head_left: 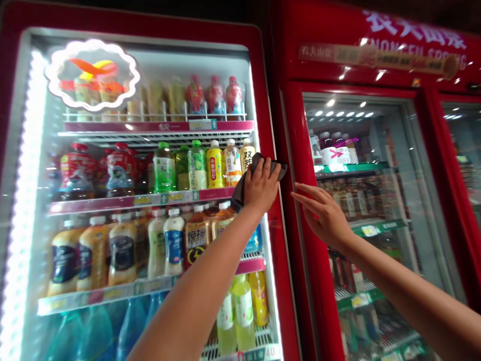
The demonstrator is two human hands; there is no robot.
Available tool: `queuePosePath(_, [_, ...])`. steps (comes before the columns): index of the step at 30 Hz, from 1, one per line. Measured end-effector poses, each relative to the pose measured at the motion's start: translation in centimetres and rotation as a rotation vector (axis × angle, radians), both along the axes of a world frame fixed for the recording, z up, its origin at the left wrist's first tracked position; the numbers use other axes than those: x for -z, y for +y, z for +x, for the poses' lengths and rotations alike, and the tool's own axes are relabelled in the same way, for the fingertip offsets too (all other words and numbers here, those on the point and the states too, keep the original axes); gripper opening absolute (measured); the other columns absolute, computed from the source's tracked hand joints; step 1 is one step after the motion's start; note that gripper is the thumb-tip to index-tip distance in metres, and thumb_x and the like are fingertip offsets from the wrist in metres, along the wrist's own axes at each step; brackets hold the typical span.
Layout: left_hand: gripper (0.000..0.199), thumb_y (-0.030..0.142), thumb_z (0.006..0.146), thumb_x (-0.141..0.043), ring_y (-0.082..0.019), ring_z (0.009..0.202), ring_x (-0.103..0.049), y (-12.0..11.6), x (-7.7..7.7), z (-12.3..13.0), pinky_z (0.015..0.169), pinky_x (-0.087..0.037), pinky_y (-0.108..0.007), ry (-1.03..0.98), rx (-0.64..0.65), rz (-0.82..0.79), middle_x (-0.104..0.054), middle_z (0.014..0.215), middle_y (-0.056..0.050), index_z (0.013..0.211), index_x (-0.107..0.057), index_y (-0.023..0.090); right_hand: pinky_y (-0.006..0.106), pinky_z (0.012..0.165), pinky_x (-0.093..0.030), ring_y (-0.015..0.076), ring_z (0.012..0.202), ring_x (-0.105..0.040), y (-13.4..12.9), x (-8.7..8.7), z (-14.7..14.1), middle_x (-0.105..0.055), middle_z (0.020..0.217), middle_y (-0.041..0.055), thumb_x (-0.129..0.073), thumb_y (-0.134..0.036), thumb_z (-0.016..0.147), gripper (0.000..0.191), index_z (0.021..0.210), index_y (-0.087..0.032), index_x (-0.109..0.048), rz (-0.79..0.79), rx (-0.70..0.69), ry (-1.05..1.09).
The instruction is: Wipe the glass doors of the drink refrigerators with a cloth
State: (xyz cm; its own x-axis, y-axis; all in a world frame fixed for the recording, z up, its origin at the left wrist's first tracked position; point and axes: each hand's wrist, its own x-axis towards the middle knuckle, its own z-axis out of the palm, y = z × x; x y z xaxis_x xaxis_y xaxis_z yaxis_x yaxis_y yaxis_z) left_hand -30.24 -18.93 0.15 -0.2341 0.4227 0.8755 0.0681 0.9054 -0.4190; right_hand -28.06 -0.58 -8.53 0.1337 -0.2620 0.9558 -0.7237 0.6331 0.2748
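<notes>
My left hand (261, 186) presses a dark grey cloth (239, 193) flat against the glass door near its right edge, with part of the cloth sticking out past the fingertips. Behind that glass stand rows of drink bottles, among them a green-capped bottle (164, 168) and a yellow-labelled bottle (215, 164). My right hand (321, 213) is held with fingers stretched out and nothing in it. It is by the red frame (306, 150) of the fridge on the right; whether the fingertips touch the frame I cannot tell.
The lit fridge has a wide red frame (131, 20) and a glowing scalloped sign (92, 75) at its upper left. Lower shelves carry cream-coloured bottles (122, 250) and blue bottles (97, 331). A second red fridge (376, 70) with glass doors stands close by on the right.
</notes>
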Motion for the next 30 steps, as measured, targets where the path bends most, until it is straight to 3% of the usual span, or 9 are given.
queuePosePath(6, [0.051, 0.027, 0.098, -0.047, -0.028, 0.15, -0.034, -3.2, 12.3, 1.7, 0.12, -0.032, -0.054, -0.018, 0.056, -0.2, -0.042, 0.16, -0.007, 0.149, -0.045, 0.03, 0.051, 0.108, -0.051, 0.0277, 0.136, -0.051, -1.1, 2.1, 0.5, -0.054, 0.149, 0.0122, -0.045, -0.01, 0.093, 0.048, 0.136, -0.023, -0.062, 0.141, 0.019, -0.079])
queuePosePath(9, [0.044, 0.028, 0.099, -0.048, -0.023, 0.144, -0.044, -4.7, 15.1, 2.0, 0.121, -0.033, -0.048, 0.031, 0.112, -0.435, -0.051, 0.153, -0.002, 0.142, -0.053, 0.034, 0.051, 0.108, -0.051, 0.0278, 0.138, -0.05, -1.5, 1.4, 0.7, -0.054, 0.149, 0.0105, -0.047, -0.011, 0.092, 0.049, 0.136, -0.025, -0.063, 0.179, 0.018, -0.067])
queuePosePath(12, [0.043, 0.033, 0.1, -0.046, -0.023, 0.145, -0.042, -5.2, 11.9, 1.9, 0.123, -0.03, -0.05, 0.006, 0.086, -0.478, -0.05, 0.154, -0.001, 0.142, -0.052, 0.035, 0.052, 0.109, -0.05, 0.0282, 0.137, -0.051, -2.2, -0.2, 0.6, -0.055, 0.149, 0.0101, -0.048, -0.012, 0.092, 0.048, 0.136, -0.025, -0.063, 0.154, 0.016, -0.037])
queuePosePath(16, [0.05, 0.038, 0.101, -0.041, -0.024, 0.152, -0.029, -6.2, 2.2, 2.3, 0.125, -0.023, -0.055, -0.052, -0.015, -0.156, -0.037, 0.163, -0.002, 0.151, -0.043, 0.035, 0.053, 0.109, -0.05, 0.0285, 0.138, -0.05, -3.9, -1.8, 0.2, -0.054, 0.15, 0.0094, -0.046, -0.012, 0.093, 0.052, 0.142, -0.026, -0.057, 0.086, 0.009, -0.042])
queuePosePath(19, [0.055, 0.039, 0.1, -0.04, -0.03, 0.153, -0.026, -8.6, -1.2, 3.7, 0.124, -0.021, -0.06, 0.089, -0.04, 0.149, -0.032, 0.165, -0.007, 0.155, -0.038, 0.029, 0.055, 0.109, -0.049, 0.029, 0.139, -0.048, -5.2, -1.5, 0.1, -0.052, 0.152, 0.0093, -0.046, -0.014, 0.094, 0.052, 0.144, -0.026, -0.055, 0.09, 0.009, -0.047])
queuePosePath(21, [0.055, 0.037, 0.1, -0.042, -0.031, 0.153, -0.026, -10.4, 0.1, 4.7, 0.124, -0.022, -0.059, 0.168, -0.048, 0.297, -0.033, 0.165, -0.007, 0.154, -0.039, 0.029, 0.055, 0.108, -0.049, 0.0292, 0.14, -0.047, -5.9, -0.9, 0.1, -0.052, 0.152, 0.0093, -0.047, -0.014, 0.094, 0.051, 0.143, -0.026, -0.055, 0.102, 0.01, -0.04])
queuePosePath(23, [0.056, 0.035, 0.099, -0.043, -0.031, 0.153, -0.026, -11.7, 3.5, 5.5, 0.123, -0.025, -0.059, 0.164, -0.071, 0.286, -0.032, 0.165, -0.008, 0.155, -0.037, 0.03, 0.055, 0.108, -0.049, 0.0291, 0.14, -0.047, -6.6, -0.2, 0.2, -0.052, 0.152, 0.0097, -0.048, -0.014, 0.094, 0.05, 0.142, -0.025, -0.055, 0.106, 0.005, -0.03])
queuePosePath(27, [0.057, 0.034, 0.1, -0.044, -0.027, 0.154, -0.024, -12.0, 9.7, 6.0, 0.121, -0.027, -0.057, 0.001, -0.11, -0.056, -0.034, 0.164, -0.006, 0.156, -0.034, 0.034, 0.052, 0.107, -0.05, 0.0291, 0.138, -0.049, -8.9, -0.6, 0.8, -0.053, 0.151, 0.0097, -0.047, -0.014, 0.094, 0.048, 0.14, -0.025, -0.057, 0.078, -0.02, -0.02])
queuePosePath(30, [0.051, 0.038, 0.099, -0.047, -0.026, 0.153, -0.027, -12.5, 8.5, 5.9, 0.123, -0.024, -0.056, -0.078, -0.097, -0.274, -0.042, 0.16, -0.004, 0.15, -0.044, 0.034, 0.052, 0.105, -0.05, 0.0297, 0.135, -0.051, -11.2, -1.9, 1.2, -0.054, 0.15, 0.0098, -0.048, -0.016, 0.095, 0.046, 0.139, -0.025, -0.057, 0.065, -0.04, 0.001])
